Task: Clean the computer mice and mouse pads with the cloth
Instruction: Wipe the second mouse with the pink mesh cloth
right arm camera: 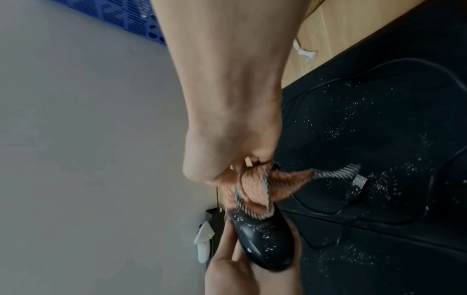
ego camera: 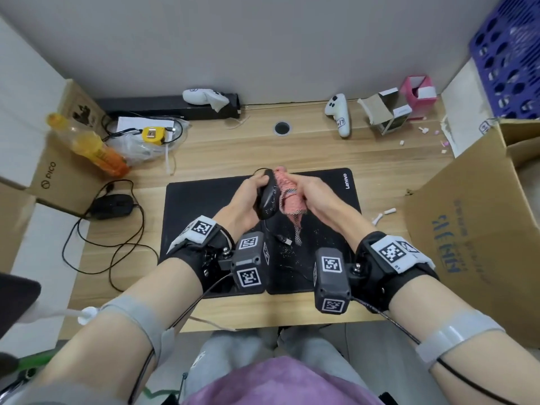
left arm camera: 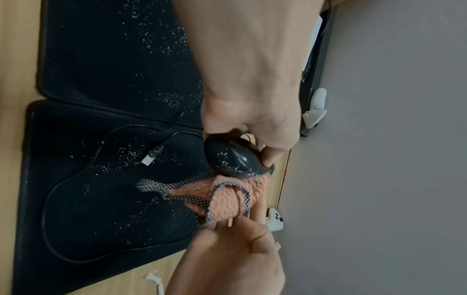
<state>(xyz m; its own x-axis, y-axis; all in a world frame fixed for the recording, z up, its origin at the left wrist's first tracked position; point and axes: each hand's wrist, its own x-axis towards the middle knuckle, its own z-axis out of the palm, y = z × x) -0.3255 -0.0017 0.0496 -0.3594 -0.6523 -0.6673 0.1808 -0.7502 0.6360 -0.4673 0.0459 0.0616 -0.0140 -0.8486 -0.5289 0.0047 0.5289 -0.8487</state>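
1. We start with the bench (ego camera: 228,154), which carries two black mouse pads edge to edge. The right pad (ego camera: 327,200) and the left pad (ego camera: 187,217) both show white specks across them, so we judge neither has been wiped yet.
2. We hold one black mouse (ego camera: 267,197) lifted above the pads in our left hand (ego camera: 248,197), whose grip is curled around its body. In the left wrist view the mouse still carries white specks on its shell, so we judge its cleaning is under way, not finished.
3. Our right hand (ego camera: 311,197) has its grip closed around the bunched pink cloth (ego camera: 289,197), which is pressed against the side of the mouse, with a loose checked corner hanging down.
4. A second black mouse (ego camera: 112,206) lies on the bench well to the left of the pads, its cord looped beside it. We judge it is still to be cleaned, though we cannot tell from here whether it is dusty.
5. The held mouse's plug (left arm camera: 151,157) lies loose on the pad among the specks.
6. Hidden from us: the underside of the held mouse, the fingertips inside the cloth, and the near edges of the pads behind our wrist cameras.
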